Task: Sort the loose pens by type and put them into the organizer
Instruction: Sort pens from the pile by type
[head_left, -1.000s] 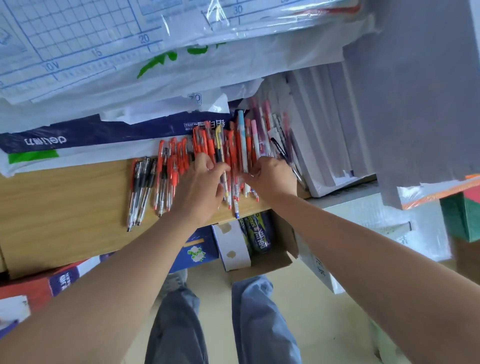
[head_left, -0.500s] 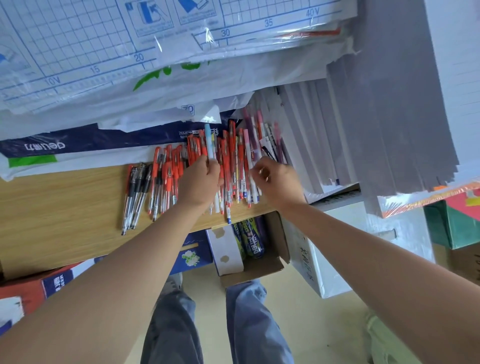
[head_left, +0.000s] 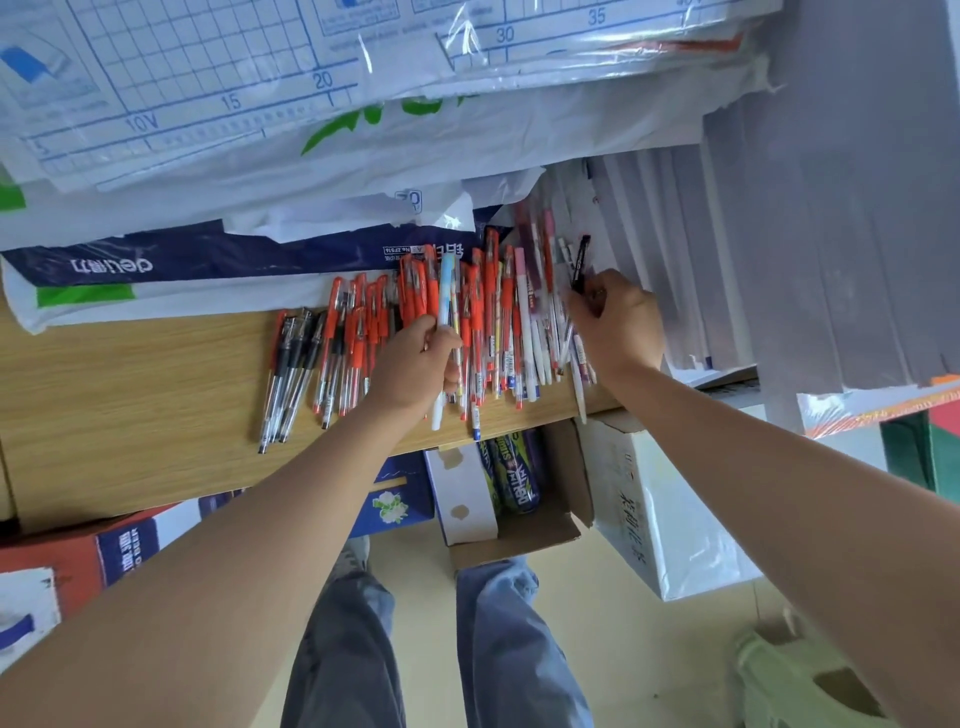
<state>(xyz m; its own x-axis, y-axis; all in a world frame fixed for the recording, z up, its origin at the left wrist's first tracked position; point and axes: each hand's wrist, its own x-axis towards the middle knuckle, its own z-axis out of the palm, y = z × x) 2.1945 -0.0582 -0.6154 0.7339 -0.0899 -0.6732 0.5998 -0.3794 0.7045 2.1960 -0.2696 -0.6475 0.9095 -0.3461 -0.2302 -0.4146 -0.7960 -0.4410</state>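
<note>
Left grip: left hand (head_left: 415, 358), fingers curled round a light-blue pen (head_left: 445, 280) that lies in line with the row
Right grip: right hand (head_left: 618, 327), fingertips pinching a black pen (head_left: 579, 262) at the row's right end
White and pink pens (head_left: 535, 317): between the two hands
Red pens (head_left: 358, 332): just left of the left hand
Black-grip pens (head_left: 291, 364): left end of the row
Tabletop (head_left: 130, 395): wooden, carrying all the pens side by side
Wrapped paper packs (head_left: 156, 270): along the far edge, touching the pen ends

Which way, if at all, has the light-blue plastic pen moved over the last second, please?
Yes: the light-blue pen moved left, away from the pink-capped white pen, into the left hand's grip.
</note>
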